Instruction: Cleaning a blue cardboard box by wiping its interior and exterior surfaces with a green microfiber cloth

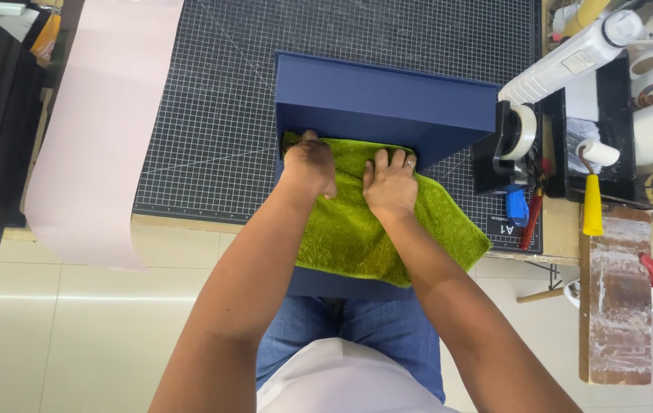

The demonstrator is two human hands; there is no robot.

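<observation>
Both hands (349,176) press green towel (364,229) (rumpled) inside blue box (387,103).

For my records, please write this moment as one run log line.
left hand: pressing green towel | right hand: flat on towel | towel: over blue box | box: on cutting mat
</observation>
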